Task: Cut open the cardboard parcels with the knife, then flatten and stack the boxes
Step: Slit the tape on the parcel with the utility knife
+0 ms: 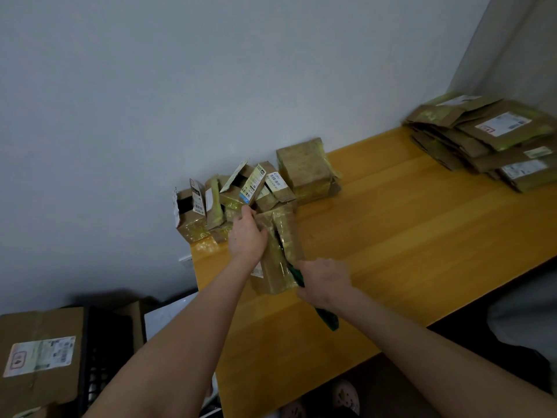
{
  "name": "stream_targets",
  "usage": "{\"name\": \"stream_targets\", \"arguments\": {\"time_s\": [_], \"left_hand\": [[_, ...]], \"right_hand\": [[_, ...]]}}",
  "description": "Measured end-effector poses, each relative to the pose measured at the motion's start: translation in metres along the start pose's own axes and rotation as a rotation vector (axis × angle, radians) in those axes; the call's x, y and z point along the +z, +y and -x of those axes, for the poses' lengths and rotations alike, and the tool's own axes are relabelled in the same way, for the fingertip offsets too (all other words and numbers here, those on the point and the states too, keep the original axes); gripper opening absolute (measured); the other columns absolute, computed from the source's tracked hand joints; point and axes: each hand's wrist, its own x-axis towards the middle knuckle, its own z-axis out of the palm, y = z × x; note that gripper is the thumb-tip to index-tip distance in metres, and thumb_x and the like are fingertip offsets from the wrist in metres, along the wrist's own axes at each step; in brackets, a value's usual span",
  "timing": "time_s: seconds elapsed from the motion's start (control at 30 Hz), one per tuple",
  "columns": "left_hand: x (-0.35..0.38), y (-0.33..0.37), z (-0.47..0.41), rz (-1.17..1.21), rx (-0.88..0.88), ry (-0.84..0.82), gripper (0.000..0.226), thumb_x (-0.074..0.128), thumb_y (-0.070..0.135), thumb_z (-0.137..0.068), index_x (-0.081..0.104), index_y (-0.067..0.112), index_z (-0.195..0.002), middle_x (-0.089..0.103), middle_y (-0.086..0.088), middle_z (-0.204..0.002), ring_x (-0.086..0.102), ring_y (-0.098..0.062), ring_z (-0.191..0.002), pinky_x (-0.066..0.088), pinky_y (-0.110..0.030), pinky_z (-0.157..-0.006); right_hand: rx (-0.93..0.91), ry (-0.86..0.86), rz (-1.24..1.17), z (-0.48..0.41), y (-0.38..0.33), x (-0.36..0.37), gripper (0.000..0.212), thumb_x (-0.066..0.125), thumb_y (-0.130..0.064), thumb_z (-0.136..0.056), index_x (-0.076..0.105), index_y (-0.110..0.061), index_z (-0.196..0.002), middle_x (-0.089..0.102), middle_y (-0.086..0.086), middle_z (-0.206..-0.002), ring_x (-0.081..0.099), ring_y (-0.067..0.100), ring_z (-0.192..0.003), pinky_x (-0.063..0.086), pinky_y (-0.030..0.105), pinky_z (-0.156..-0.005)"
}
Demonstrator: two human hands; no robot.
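A taped cardboard parcel [272,276] lies on the wooden bench [407,236] near its left edge, its long top seam partly slit. The left hand [247,236] grips the parcel's far left side, fingers close together down that side and thumb across the top. The right hand [324,282] is clamped round the green handle of a knife [328,321], whose front end meets the seam at the parcel's near end; the blade itself is too blurred to make out. Opened boxes [238,191] crowd the bench's far left corner against the wall, with a taped box [304,167] just beside them. Flattened boxes [494,140] are stacked at the far right corner. Below the left edge, a labelled box [39,357] sits beside a black crate [99,357].
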Motion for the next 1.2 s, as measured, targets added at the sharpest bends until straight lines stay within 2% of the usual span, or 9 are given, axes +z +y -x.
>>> {"name": "stream_targets", "arguments": {"time_s": [0.2,0.4,0.53,0.7,0.8,0.97,1.03,1.1,1.2], "left_hand": [[-0.003,-0.008,-0.004,0.013,-0.060,-0.002,0.043,0.069,0.026,-0.087,0.044,0.016,-0.121,0.056,-0.012,-0.120,0.059,-0.034,-0.107,0.050,-0.043,-0.082],[-0.006,-0.020,-0.004,0.002,-0.118,-0.030,0.045,0.067,0.027,-0.088,0.042,0.014,-0.123,0.058,-0.013,-0.117,0.061,-0.033,-0.102,0.051,-0.041,-0.079],[-0.013,-0.038,0.002,-0.002,-0.216,-0.061,0.054,0.064,0.033,-0.091,0.037,0.005,-0.129,0.059,-0.013,-0.115,0.060,-0.032,-0.103,0.047,-0.039,-0.072],[-0.007,-0.056,0.018,0.091,-0.282,-0.128,0.057,0.063,0.034,-0.091,0.036,0.004,-0.132,0.054,-0.015,-0.127,0.055,-0.034,-0.114,0.046,-0.043,-0.089],[-0.007,-0.061,0.024,0.074,-0.291,-0.123,0.057,0.056,0.036,-0.094,0.037,0.005,-0.138,0.046,-0.017,-0.135,0.051,-0.035,-0.118,0.044,-0.043,-0.093],[-0.013,-0.070,0.029,0.076,-0.286,-0.084,0.058,0.055,0.036,-0.093,0.035,0.005,-0.139,0.043,-0.017,-0.137,0.051,-0.035,-0.117,0.044,-0.043,-0.091],[-0.011,-0.071,0.035,0.056,-0.243,-0.103,0.065,0.060,0.030,-0.091,0.029,0.007,-0.143,0.034,-0.019,-0.142,0.048,-0.037,-0.121,0.043,-0.045,-0.098],[-0.010,-0.068,0.038,-0.073,-0.117,-0.093,0.084,0.067,0.029,-0.086,0.016,0.014,-0.150,0.020,-0.018,-0.151,0.033,-0.038,-0.135,0.037,-0.046,-0.108],[-0.005,-0.055,0.036,-0.387,0.121,-0.203,0.106,0.069,0.045,-0.081,-0.004,0.019,-0.154,-0.003,-0.007,-0.161,-0.002,-0.031,-0.149,0.009,-0.056,-0.118]], "right_hand": [[0.011,-0.034,-0.262,-0.003,0.023,0.003,0.044,0.061,-0.042,-0.083,0.053,-0.021,-0.121,0.063,-0.001,-0.098,0.059,0.019,-0.084,0.051,0.031,-0.068],[0.096,0.089,-0.414,0.001,0.036,0.031,0.031,0.058,-0.045,-0.086,0.056,-0.023,-0.107,0.058,-0.006,-0.085,0.054,0.012,-0.070,0.038,0.022,-0.049],[0.266,0.158,-0.896,-0.009,0.048,0.029,0.020,0.057,-0.036,-0.091,0.058,-0.016,-0.086,0.060,0.000,-0.074,0.058,0.015,-0.064,0.046,0.031,-0.055],[0.388,-0.088,-1.348,-0.017,0.030,0.032,0.028,0.055,-0.030,-0.097,0.060,-0.008,-0.113,0.065,0.002,-0.091,0.063,0.014,-0.079,0.054,0.024,-0.061],[0.411,-0.085,-1.535,-0.027,0.016,0.029,0.028,0.053,-0.030,-0.098,0.057,-0.009,-0.115,0.063,0.005,-0.098,0.063,0.018,-0.085,0.055,0.033,-0.074],[0.288,-0.047,-1.523,-0.052,0.013,0.002,0.024,0.048,-0.029,-0.100,0.054,-0.012,-0.116,0.061,0.005,-0.095,0.060,0.021,-0.087,0.050,0.048,-0.093],[0.279,-0.078,-1.493,-0.059,0.011,-0.001,0.023,0.047,-0.029,-0.100,0.053,-0.012,-0.114,0.060,0.005,-0.097,0.060,0.019,-0.087,0.048,0.046,-0.096],[0.286,-0.106,-1.490,-0.062,0.009,0.002,0.020,0.047,-0.026,-0.101,0.052,-0.011,-0.113,0.059,0.007,-0.101,0.059,0.017,-0.086,0.049,0.043,-0.094],[0.285,-0.129,-1.477,-0.062,0.011,0.006,0.021,0.046,-0.026,-0.101,0.052,-0.011,-0.114,0.057,0.007,-0.099,0.058,0.015,-0.082,0.052,0.041,-0.086]]}}
